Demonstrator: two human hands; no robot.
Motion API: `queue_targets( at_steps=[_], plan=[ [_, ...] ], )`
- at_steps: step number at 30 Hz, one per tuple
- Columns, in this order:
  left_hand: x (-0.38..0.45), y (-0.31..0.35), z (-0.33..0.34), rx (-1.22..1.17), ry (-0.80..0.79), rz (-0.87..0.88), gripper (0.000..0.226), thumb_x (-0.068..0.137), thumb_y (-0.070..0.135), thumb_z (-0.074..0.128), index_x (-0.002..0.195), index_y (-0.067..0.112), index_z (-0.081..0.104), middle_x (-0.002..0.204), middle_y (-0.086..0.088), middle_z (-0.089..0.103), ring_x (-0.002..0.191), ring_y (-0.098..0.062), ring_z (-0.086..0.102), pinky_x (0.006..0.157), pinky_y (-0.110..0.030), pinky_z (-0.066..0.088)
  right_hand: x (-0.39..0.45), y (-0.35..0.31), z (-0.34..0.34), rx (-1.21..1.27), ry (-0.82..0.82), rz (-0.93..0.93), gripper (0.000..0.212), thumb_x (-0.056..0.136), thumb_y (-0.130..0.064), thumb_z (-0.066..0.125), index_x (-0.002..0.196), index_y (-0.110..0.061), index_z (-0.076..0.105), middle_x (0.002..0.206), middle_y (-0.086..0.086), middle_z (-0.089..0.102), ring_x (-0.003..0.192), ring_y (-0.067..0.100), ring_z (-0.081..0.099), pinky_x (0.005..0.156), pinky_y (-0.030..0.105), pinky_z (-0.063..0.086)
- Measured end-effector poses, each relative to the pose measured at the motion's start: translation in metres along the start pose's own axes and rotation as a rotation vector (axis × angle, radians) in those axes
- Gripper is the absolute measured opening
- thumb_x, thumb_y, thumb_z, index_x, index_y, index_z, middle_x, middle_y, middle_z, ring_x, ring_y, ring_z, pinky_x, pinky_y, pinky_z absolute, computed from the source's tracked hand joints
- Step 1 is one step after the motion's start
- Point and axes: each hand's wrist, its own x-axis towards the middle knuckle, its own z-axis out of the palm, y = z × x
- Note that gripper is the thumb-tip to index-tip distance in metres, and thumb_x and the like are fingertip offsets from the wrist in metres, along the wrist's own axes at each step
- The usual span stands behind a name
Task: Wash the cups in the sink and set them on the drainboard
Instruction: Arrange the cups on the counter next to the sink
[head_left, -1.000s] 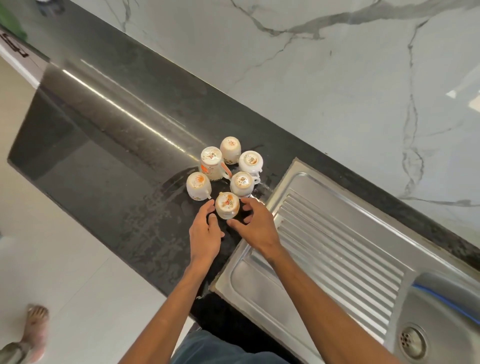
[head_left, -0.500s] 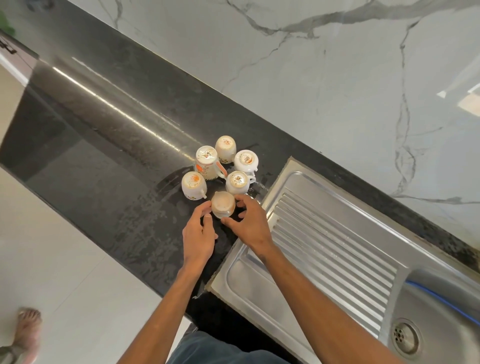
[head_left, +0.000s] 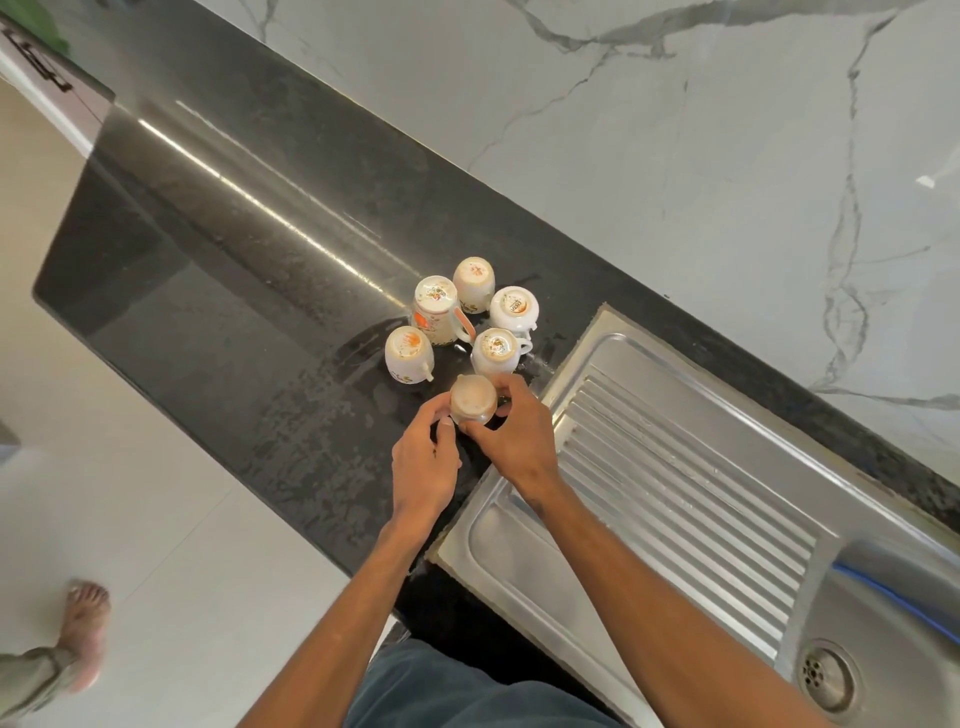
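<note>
Nearest the camera, two bare forearms reach forward over the ribbed stainless-steel drainboard (head_left: 691, 499) and the edge of the glossy black stone countertop (head_left: 249, 291). The left hand (head_left: 423, 460) and the right hand (head_left: 511, 434) meet around one small white ceramic cup (head_left: 472, 401): the left curls its thumb and fingers against the cup's left side, the right wraps its fingers round the right side and far rim, so both pinch it between them. The cup sits over the wet countertop just left of the drainboard's corner; whether its base or mouth faces up is too blurred to tell. Just beyond it stand five more white patterned cups (head_left: 470, 317), upturned in a tight cluster on the countertop, close together and some seemingly touching. The steel sink basin (head_left: 883, 639) with its round drain (head_left: 826, 675) lies well apart, at the far right. By my reading, the step in hand is fetching a cup from the cluster, and no cup is on the drainboard yet. The next move calls for a firm hold on a probably slick cup and a carry rightward across the drainboard into the basin, without knocking its neighbours.
</note>
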Motion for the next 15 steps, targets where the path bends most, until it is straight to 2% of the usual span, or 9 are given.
queue_targets(
  at_steps=[2,4,6,8,11,13,15],
  plan=[
    [-0.006,0.0,0.001,0.008,-0.014,0.027,0.037,0.108,0.021,0.05,0.138,0.042,0.059,0.124,0.027,0.066,0.09,-0.012,0.073,0.085,-0.033,0.062,-0.007,0.0,-0.005,0.014,0.031,-0.011,0.061,0.076,-0.052,0.088,0.127,-0.031,0.061,0.118,-0.014,0.071,0.103,0.005,0.066,0.087,0.031,0.06],
    [-0.012,-0.001,0.002,0.018,-0.048,0.073,0.04,0.107,0.021,0.052,0.138,0.046,0.057,0.123,0.034,0.064,0.103,-0.014,0.071,0.091,-0.044,0.062,-0.016,0.0,-0.013,0.029,0.054,-0.015,0.06,0.077,-0.05,0.088,0.128,-0.033,0.063,0.12,-0.013,0.072,0.103,0.002,0.065,0.086,0.022,0.056],
    [-0.019,0.003,0.004,0.029,-0.081,0.114,0.043,0.106,0.019,0.053,0.14,0.043,0.056,0.127,0.028,0.064,0.109,-0.015,0.069,0.095,-0.044,0.061,-0.026,0.002,-0.022,0.053,0.076,0.009,0.058,0.076,-0.05,0.089,0.127,-0.031,0.067,0.12,-0.012,0.073,0.1,0.0,0.064,0.084,0.016,0.052],
    [-0.03,0.013,0.01,0.038,-0.109,0.15,0.043,0.105,0.016,0.054,0.142,0.037,0.058,0.131,0.023,0.061,0.118,-0.011,0.063,0.101,-0.04,0.057,-0.038,0.009,-0.034,0.111,0.11,0.06,0.058,0.073,-0.05,0.091,0.121,-0.028,0.07,0.114,-0.013,0.074,0.096,0.001,0.066,0.083,0.019,0.055],
    [-0.044,0.02,0.02,0.049,-0.153,0.212,0.039,0.106,0.02,0.055,0.141,0.038,0.057,0.122,0.045,0.047,0.123,0.005,0.048,0.105,-0.04,0.05,-0.054,0.022,-0.05,0.191,0.152,0.15,0.061,0.067,-0.055,0.092,0.117,-0.026,0.071,0.109,-0.013,0.073,0.097,0.004,0.068,0.088,0.032,0.06],
    [-0.049,0.019,0.029,0.08,-0.204,0.246,0.037,0.106,0.022,0.054,0.138,0.04,0.059,0.125,0.039,0.051,0.125,0.01,0.041,0.11,-0.041,0.043,-0.068,0.032,-0.061,0.252,0.198,0.194,0.059,0.065,-0.054,0.093,0.113,-0.027,0.071,0.107,-0.014,0.074,0.097,0.004,0.069,0.089,0.034,0.061],
    [-0.052,0.02,0.037,0.041,-0.251,0.235,0.035,0.106,0.02,0.054,0.134,0.04,0.063,0.13,0.027,0.06,0.128,0.002,0.049,0.113,-0.041,0.043,-0.082,0.041,-0.073,0.291,0.238,0.225,0.058,0.065,-0.053,0.094,0.113,-0.03,0.071,0.107,-0.015,0.074,0.098,0.003,0.069,0.089,0.033,0.061]
  ],
)
